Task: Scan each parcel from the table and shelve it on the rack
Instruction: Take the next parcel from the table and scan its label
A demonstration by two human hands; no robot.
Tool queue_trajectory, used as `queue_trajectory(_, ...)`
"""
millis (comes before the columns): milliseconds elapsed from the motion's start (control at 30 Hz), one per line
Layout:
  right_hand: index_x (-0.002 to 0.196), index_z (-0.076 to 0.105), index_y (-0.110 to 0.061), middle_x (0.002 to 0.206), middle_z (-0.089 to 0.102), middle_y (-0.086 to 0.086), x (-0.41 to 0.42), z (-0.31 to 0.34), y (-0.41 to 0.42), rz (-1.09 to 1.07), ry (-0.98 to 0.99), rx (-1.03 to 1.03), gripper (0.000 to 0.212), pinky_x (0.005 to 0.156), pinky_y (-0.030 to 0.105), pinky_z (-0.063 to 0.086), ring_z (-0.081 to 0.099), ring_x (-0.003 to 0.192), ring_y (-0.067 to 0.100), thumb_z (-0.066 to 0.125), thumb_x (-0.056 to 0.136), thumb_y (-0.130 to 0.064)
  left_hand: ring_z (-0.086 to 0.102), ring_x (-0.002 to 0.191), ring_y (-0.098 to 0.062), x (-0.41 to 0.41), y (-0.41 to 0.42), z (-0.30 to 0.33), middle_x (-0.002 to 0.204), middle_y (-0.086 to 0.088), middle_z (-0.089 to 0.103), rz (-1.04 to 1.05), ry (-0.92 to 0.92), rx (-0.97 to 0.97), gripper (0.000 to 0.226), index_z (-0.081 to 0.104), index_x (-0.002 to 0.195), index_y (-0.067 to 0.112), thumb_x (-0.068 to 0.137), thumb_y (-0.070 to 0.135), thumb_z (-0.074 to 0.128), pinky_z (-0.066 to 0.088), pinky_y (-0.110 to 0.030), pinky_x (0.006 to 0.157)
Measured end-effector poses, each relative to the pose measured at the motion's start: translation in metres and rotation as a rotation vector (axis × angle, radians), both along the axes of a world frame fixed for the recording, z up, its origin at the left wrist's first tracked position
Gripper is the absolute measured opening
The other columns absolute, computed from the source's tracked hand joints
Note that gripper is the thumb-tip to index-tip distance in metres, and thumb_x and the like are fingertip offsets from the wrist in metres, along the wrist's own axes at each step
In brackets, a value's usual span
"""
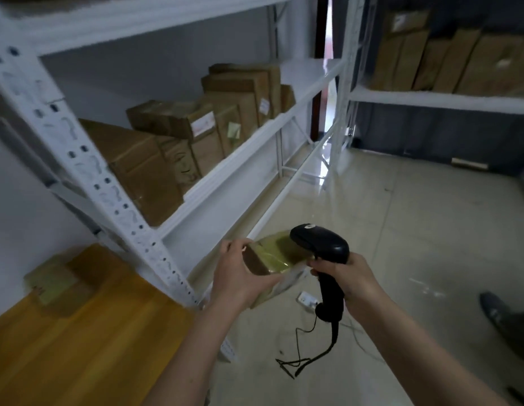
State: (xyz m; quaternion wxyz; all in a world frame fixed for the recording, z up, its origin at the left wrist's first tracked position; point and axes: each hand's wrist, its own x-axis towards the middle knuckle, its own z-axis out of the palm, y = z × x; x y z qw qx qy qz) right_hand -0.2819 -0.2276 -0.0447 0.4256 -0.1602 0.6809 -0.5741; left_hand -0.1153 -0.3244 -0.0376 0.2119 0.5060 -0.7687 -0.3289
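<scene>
Yellow wooden bench (88,341) at 8 o'clock has one taped parcel (54,281) on it; white rack shelf (225,168) at 11 holds a row of brown boxes (178,142).

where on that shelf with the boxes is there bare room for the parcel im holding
Bare shelf board lies to the right of the last upright box, up to the far post. Left of that it is crowded: cardboard boxes stand packed together, leaving only a front strip.
</scene>
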Motion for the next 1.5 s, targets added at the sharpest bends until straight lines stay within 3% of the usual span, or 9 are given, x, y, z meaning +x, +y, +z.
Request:
queue_trajectory(200,0.089,0.067,-0.003,0.081,0.068,0.017,-0.097,0.013,0.022,-0.021,-0.004,-0.068,0.018,0.085,0.045,0.053,0.066,0.077,0.027,0.076,0.074,0.002,0.051,0.098,-0.011,-0.094,0.016,0.008,0.108,0.007,0.045,0.125,0.153,-0.095,0.078,0.048,0.11,0.025,0.049,0.042,0.094,0.047,-0.02,0.076)
queue_trajectory(467,0.089,0.068,-0.002,0.078,0.067,0.014,-0.179,0.02,0.028,-0.067,-0.089,-0.125,0.017,0.082,0.043,0.052,0.066,0.077,0.026,0.075,0.075,0.002,0.051,0.096,-0.013,-0.169,0.03,0.015,0.108,0.003,0.044,0.181,0.182,-0.125,0.073,0.046,0.106,0.022,0.053,0.038,0.094,0.034,-0.004,0.063)
queue_trajectory(600,0.092,0.068,-0.001,0.081,0.067,0.015,-0.207,0.024,0.019,-0.085,-0.118,-0.16,0.018,0.08,0.041,0.052,0.066,0.076,0.024,0.075,0.075,0.002,0.051,0.094,-0.013,-0.202,0.018,0.016,0.109,0.002,0.045,0.199,0.189,-0.156,0.073,0.047,0.105,0.021,0.052,0.037,0.094,0.037,-0.008,0.065)
queue_trajectory(700,0.095,0.068,0.002,0.083,0.067,0.015,-0.228,0.025,0.007,-0.092,-0.143,-0.189,0.02,0.08,0.041,0.052,0.066,0.078,0.025,0.074,0.075,0.003,0.052,0.094,-0.014,-0.229,0.004,0.011,0.109,0.003,0.048,0.216,0.204,-0.149,0.074,0.047,0.105,0.021,0.051,0.039,0.094,0.047,-0.021,0.074)
queue_trajectory(767,0.093,0.068,0.001,0.083,0.067,0.015,-0.242,0.026,-0.005,-0.096,-0.151,-0.203,0.019,0.079,0.04,0.052,0.066,0.077,0.025,0.074,0.076,0.003,0.054,0.095,-0.014,-0.246,-0.006,0.007,0.106,0.005,0.053,0.224,0.23,-0.118,0.074,0.046,0.106,0.022,0.052,0.039,0.094,0.049,-0.024,0.073)
queue_trajectory(867,0.091,0.068,0.002,0.08,0.066,0.015,-0.263,0.027,-0.032,-0.084,-0.153,-0.218,0.017,0.074,0.038,0.051,0.065,0.076,0.025,0.074,0.075,0.004,0.055,0.091,-0.014,-0.27,-0.027,0.004,0.098,0.009,0.055,0.243,0.267,-0.08,0.073,0.045,0.108,0.021,0.055,0.036,0.093,0.044,-0.017,0.064)
queue_trajectory(1067,0.091,0.068,0.001,0.09,0.068,0.021,-0.305,0.04,-0.111,-0.013,-0.14,-0.212,0.017,0.074,0.036,0.052,0.066,0.079,0.026,0.073,0.075,0.004,0.055,0.091,-0.012,-0.303,-0.096,0.01,0.102,0.004,0.055,0.345,0.319,-0.042,0.072,0.044,0.109,0.021,0.058,0.033,0.093,0.037,-0.01,0.058)
queue_trajectory(1267,0.107,0.065,0.003,0.103,0.069,0.025,-0.33,0.053,-0.189,0.033,-0.132,-0.244,0.032,0.074,0.035,0.053,0.065,0.081,0.026,0.071,0.076,0.004,0.051,0.083,0.006,-0.327,-0.164,0.02,0.092,0.016,0.053,0.431,0.401,-0.04,0.069,0.045,0.102,0.022,0.055,0.033,0.094,0.04,-0.014,0.06)
queue_trajectory(1500,0.102,0.064,-0.001,0.109,0.068,0.024,-0.352,0.078,-0.247,0.017,-0.159,-0.267,0.025,0.081,0.038,0.053,0.067,0.089,0.029,0.07,0.078,0.004,0.053,0.088,-0.006,-0.346,-0.22,0.034,0.094,0.014,0.051,0.422,0.431,-0.051,0.068,0.044,0.101,0.022,0.056,0.033,0.093,0.041,-0.015,0.063)
